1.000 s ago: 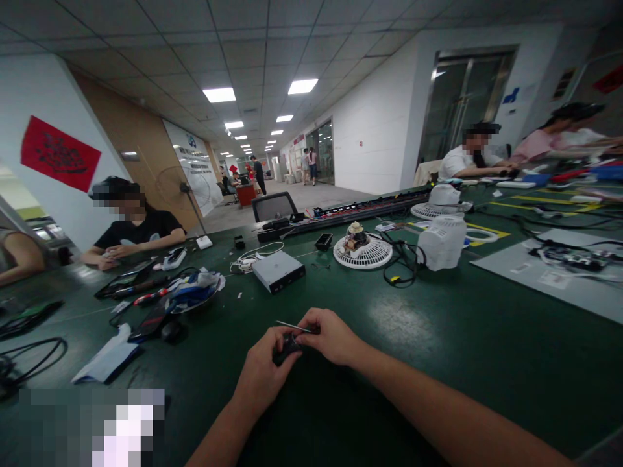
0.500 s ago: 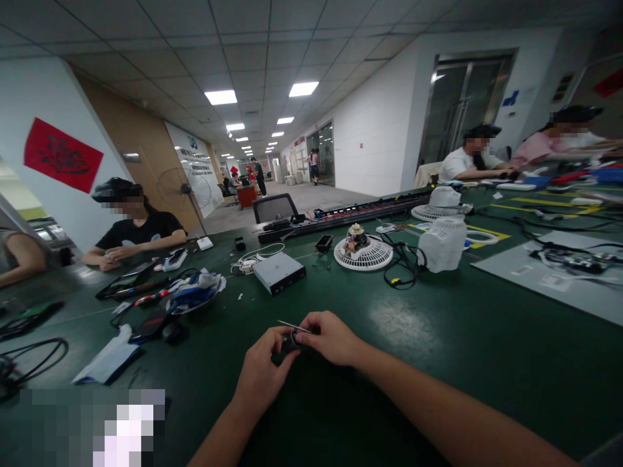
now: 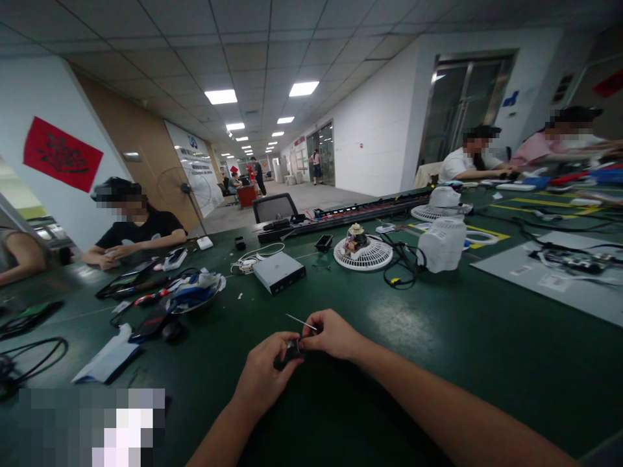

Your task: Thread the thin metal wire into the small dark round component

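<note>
Clock centred on our hands: we've L hand, R hand, 1 dark pc., 1 metal rod. Approx. 11 o'clock, 1 silver box; 12, 1 open black box, 1 mesh chair; 1–2, 2 white grilles; 2, 2 white housings; 3, 1 grey board; 10, 1 seated person. At 2 o'clock we count 2 co-workers, poss. 3, blurred/overlapping.
</note>
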Demonstrator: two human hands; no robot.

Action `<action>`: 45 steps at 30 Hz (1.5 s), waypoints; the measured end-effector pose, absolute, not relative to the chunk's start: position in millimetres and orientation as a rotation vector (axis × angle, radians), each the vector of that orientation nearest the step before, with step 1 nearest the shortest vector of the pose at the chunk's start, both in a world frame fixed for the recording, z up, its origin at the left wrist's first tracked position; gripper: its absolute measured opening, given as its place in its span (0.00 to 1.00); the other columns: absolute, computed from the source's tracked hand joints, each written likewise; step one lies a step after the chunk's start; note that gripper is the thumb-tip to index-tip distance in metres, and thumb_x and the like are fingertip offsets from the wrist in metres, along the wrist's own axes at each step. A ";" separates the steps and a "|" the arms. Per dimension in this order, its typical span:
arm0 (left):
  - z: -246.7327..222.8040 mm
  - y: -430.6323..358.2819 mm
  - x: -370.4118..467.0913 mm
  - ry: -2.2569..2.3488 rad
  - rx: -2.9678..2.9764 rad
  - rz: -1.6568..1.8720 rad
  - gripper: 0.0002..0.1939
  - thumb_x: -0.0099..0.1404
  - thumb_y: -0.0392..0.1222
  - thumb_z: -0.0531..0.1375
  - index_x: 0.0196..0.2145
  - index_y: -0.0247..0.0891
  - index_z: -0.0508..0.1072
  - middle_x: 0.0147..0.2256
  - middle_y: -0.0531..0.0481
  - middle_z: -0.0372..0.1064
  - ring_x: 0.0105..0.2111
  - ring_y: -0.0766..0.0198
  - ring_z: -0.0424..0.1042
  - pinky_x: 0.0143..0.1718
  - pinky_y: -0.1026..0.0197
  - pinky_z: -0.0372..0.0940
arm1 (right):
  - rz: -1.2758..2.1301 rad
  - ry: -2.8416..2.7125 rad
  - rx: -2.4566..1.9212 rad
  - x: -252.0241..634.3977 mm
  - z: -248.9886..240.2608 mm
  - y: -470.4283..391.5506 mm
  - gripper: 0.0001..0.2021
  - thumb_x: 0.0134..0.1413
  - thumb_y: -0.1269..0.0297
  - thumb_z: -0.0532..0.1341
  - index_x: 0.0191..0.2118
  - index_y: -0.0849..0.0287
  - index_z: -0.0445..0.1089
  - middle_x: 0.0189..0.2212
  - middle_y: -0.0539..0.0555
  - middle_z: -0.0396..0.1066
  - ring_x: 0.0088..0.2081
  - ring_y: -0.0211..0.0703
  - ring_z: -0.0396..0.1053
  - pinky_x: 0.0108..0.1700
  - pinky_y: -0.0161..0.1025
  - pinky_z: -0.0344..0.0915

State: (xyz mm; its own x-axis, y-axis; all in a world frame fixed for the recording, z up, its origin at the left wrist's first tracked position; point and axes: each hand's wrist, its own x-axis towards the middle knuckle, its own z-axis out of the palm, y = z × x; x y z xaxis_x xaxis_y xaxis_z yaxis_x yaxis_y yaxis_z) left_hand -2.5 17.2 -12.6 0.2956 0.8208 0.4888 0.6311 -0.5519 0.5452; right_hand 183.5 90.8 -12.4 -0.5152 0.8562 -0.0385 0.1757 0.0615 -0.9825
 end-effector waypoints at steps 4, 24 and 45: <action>-11.5 17.5 -2.5 1.346 2.318 1.112 0.17 0.60 0.33 0.62 0.26 0.42 0.54 0.44 0.49 0.74 0.44 0.61 0.74 0.42 0.58 0.69 | 1.619 -1.680 -0.979 181.3 -9.9 87.9 0.07 0.40 0.69 0.68 0.28 0.61 0.70 0.23 0.45 0.68 0.26 0.33 0.63 0.29 0.31 0.58; -15.3 25.4 -10.9 1.597 2.239 1.156 0.14 0.61 0.35 0.61 0.27 0.42 0.55 0.43 0.46 0.74 0.43 0.57 0.75 0.42 0.53 0.71 | 0.612 -2.257 -1.150 200.4 7.8 87.3 0.07 0.60 0.64 0.56 0.40 0.57 0.71 0.29 0.51 0.72 0.29 0.38 0.67 0.31 0.34 0.56; -12.7 22.5 -9.1 1.566 2.253 1.087 0.13 0.59 0.32 0.61 0.27 0.42 0.57 0.41 0.48 0.75 0.45 0.56 0.75 0.41 0.53 0.72 | 0.323 -2.545 -0.924 207.5 19.4 82.0 0.09 0.57 0.63 0.59 0.38 0.55 0.76 0.33 0.54 0.72 0.37 0.44 0.68 0.38 0.38 0.58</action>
